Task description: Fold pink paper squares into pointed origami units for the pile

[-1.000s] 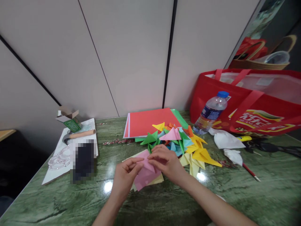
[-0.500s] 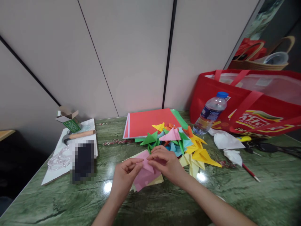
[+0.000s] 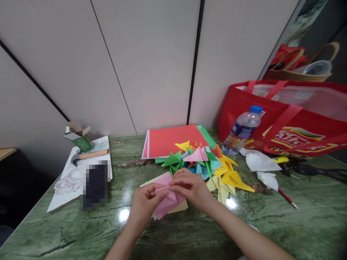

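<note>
Green marbled desk (image 3: 94, 234): red shopping bag (image 3: 244, 92) back R, origami pile (image 3: 196, 154) mid; nr it, L hand (image 3: 144, 200) & R hand (image 3: 193, 187) over pale-yellow sheets (image 3: 181, 207), both pinched nearly closed on pink folded paper (image 3: 171, 196)

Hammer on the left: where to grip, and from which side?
Probably the middle of its wooden handle, from above: the hammer lies flat on the white board, handle pointing right. The blurred dark item just in front likely crowds a low approach from the near side.
</note>
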The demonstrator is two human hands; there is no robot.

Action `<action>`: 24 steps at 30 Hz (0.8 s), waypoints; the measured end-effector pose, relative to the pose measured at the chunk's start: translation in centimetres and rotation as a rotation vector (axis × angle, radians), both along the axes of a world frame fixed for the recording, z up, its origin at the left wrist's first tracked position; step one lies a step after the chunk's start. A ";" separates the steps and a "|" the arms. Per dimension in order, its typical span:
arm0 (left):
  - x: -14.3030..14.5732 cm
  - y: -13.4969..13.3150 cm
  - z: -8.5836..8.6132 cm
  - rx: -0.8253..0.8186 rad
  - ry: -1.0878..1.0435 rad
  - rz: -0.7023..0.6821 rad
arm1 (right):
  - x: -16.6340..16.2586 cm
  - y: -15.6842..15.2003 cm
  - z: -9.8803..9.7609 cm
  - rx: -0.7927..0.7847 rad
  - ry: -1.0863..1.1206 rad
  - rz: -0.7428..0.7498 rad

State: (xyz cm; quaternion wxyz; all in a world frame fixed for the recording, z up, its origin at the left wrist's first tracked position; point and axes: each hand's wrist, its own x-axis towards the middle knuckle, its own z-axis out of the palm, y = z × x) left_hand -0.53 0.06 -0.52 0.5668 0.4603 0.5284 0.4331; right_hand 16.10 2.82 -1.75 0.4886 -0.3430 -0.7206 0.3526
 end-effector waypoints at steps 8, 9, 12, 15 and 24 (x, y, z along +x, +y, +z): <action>0.1 0.0 0.0 -0.007 0.015 0.010 | 0.0 -0.1 0.4 0.007 -0.043 0.011; 0.1 0.0 0.0 -0.006 0.025 0.009 | 0.0 -0.1 0.5 0.010 -0.052 0.011; 0.0 0.0 0.0 -0.001 0.049 0.006 | 0.0 -0.2 0.6 0.021 -0.079 0.016; -0.1 0.2 -0.1 -0.006 0.054 -0.010 | 0.0 -0.2 0.6 0.016 -0.089 0.010; -0.7 0.1 -0.5 0.120 0.111 -0.010 | -0.1 -0.2 0.4 -0.060 -0.040 -0.020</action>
